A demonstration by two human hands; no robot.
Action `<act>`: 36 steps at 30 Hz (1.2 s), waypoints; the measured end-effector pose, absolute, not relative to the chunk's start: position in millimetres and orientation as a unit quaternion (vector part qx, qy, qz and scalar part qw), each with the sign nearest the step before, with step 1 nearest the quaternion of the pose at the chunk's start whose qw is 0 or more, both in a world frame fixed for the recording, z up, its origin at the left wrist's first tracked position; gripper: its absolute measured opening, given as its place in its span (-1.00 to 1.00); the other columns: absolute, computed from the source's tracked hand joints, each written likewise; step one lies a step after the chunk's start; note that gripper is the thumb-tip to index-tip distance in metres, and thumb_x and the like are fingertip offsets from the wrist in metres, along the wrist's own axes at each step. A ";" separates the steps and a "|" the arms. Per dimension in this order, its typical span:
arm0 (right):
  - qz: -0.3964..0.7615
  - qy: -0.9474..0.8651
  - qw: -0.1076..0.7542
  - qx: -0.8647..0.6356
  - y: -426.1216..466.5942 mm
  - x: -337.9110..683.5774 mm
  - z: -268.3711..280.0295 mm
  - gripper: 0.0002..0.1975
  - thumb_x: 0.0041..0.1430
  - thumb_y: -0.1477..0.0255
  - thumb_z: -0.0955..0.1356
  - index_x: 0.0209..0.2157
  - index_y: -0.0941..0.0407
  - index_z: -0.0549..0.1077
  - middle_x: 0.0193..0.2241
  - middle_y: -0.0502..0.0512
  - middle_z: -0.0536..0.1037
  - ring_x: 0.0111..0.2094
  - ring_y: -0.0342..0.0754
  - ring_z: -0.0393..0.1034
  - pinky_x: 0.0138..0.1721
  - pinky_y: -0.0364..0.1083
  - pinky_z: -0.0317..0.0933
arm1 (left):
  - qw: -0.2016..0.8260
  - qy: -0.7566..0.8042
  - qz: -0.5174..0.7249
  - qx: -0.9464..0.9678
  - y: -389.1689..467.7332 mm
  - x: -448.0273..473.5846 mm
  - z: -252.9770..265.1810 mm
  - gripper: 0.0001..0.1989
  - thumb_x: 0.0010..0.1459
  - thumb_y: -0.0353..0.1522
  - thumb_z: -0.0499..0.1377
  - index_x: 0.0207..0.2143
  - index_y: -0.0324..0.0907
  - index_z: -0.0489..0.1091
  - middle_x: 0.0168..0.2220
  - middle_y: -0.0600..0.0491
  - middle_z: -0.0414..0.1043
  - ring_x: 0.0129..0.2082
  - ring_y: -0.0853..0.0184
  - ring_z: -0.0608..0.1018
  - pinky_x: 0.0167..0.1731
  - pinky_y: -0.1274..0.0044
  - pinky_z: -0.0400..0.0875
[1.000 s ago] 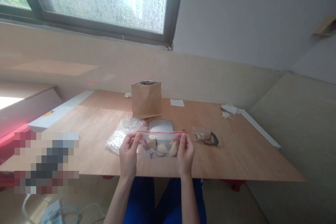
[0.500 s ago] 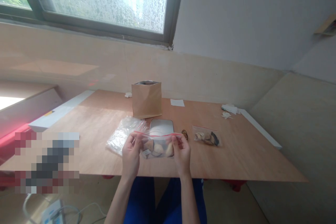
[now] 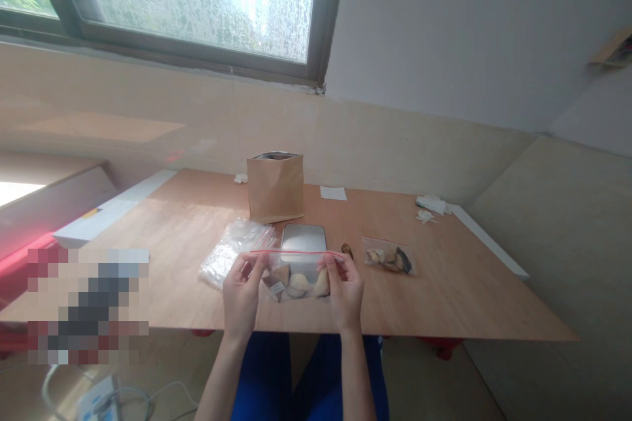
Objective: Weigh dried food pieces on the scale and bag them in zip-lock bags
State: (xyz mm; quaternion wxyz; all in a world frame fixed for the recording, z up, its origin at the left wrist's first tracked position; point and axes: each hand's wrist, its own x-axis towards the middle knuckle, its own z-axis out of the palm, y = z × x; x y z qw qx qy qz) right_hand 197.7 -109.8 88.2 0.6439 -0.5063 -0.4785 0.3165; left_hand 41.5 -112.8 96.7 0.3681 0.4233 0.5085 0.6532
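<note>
Between my hands is a clear zip bag [image 3: 297, 285] with a red seal line, holding several pale and brown dried slices and a small white packet. My left hand [image 3: 243, 293] pinches its upper left corner; my right hand [image 3: 346, 289] pinches the upper right. Both hands are closed on the bag, which hangs stretched between them. Just behind it lies a flat silver scale-like plate [image 3: 303, 237], partly covered. A stack of clear empty zip bags [image 3: 230, 253] lies beside my left hand. To the right rests another filled zip bag [image 3: 388, 256].
A brown kraft paper pouch [image 3: 275, 189] stands with its top open behind the plate. A small dark brown piece [image 3: 347, 250] lies near my right hand. White paper [image 3: 334, 193] and crumpled white scraps [image 3: 430, 205] lie toward the back of the wooden table [image 3: 474, 289].
My hands have moved slightly apart, pulling the bag's red seal line straighter. The slices inside have shifted a little.
</note>
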 end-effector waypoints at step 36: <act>0.390 -0.461 0.659 -0.448 -108.2 194.4 84.5 -0.84 -0.01 0.34 0.40 -0.48 0.13 0.42 -0.55 -0.03 0.44 -0.49 -0.16 0.34 -0.41 -0.17 0.24 | 0.442 0.486 0.644 0.392 -112.6 46.4 95.0 -0.72 -0.08 -0.19 0.26 -0.41 -0.23 0.44 -0.43 0.03 0.49 -0.38 0.30 0.50 -0.34 0.52 0.37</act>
